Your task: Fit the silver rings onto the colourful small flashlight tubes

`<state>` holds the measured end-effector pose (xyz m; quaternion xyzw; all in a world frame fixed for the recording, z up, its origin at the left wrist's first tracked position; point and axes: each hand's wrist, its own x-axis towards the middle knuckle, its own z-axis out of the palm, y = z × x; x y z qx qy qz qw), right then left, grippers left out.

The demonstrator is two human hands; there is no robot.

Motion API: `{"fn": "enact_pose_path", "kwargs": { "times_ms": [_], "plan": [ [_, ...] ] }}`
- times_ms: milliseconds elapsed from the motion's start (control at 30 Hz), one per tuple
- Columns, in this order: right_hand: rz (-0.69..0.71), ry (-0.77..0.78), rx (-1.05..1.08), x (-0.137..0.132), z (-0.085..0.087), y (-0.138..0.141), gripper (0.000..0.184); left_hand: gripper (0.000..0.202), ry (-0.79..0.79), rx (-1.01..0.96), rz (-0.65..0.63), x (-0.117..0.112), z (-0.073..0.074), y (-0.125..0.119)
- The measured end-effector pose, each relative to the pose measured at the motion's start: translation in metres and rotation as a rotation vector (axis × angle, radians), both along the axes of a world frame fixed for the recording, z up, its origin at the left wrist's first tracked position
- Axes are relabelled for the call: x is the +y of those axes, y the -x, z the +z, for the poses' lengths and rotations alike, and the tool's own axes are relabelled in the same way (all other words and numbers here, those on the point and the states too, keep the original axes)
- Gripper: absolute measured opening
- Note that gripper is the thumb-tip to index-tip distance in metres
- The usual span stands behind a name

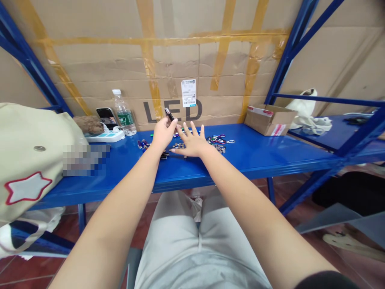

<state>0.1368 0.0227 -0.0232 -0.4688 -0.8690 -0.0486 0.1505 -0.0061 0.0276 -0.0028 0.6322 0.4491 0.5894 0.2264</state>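
My left hand (164, 131) is closed around a small black flashlight-like tube (169, 114), which points up and away at a slant. Just to its right, my right hand (192, 141) has its fingers spread and holds nothing. Beneath and beside that hand lie several small round silvery pieces (179, 146) like button cells; it partly hides them. More dark tubes (165, 155) and blue-purple ones (143, 144) rest near my left wrist. To the right of my right hand is a pile of small carabiner clips (219, 140) in mixed colours.
The blue metal table (255, 156) backs onto a taped cardboard sheet (114, 60). At the left stand a cream bag (27, 148), a water bottle (125, 114), a phone (106, 117) and a white power strip (106, 136). A cardboard box (267, 121) sits at the right.
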Motion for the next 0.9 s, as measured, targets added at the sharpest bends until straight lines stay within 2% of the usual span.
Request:
{"fn": "enact_pose_path", "kwargs": {
  "times_ms": [133, 267, 400, 500, 567, 733, 900],
  "plan": [
    [0.012, 0.03, 0.012, -0.002, 0.0, -0.002, 0.102, 0.021, -0.04, 0.082, 0.016, -0.004, 0.002, -0.001],
    [0.047, 0.033, 0.04, -0.003, 0.002, -0.003, 0.097, 0.021, -0.046, 0.061, 0.045, 0.0, 0.0, 0.002],
    [0.042, -0.025, 0.121, 0.005, 0.001, -0.005, 0.068, 0.015, 0.022, 0.113, 0.188, 0.005, -0.003, 0.01],
    [-0.004, -0.033, 0.128, 0.014, -0.001, -0.009, 0.039, 0.014, 0.028, 0.298, 0.274, 0.005, -0.005, 0.015],
    [-0.01, -0.009, 0.129, 0.015, -0.002, -0.01, 0.028, 0.016, 0.024, 0.417, 0.318, 0.005, -0.007, 0.017],
    [0.078, 0.022, 0.103, 0.008, -0.004, -0.001, 0.031, 0.018, -0.004, 0.53, 0.352, 0.005, -0.009, 0.017],
    [0.096, 0.083, -0.018, 0.006, -0.006, 0.007, 0.037, 0.017, -0.012, 0.559, 0.341, 0.005, -0.009, 0.018]
  ]
}}
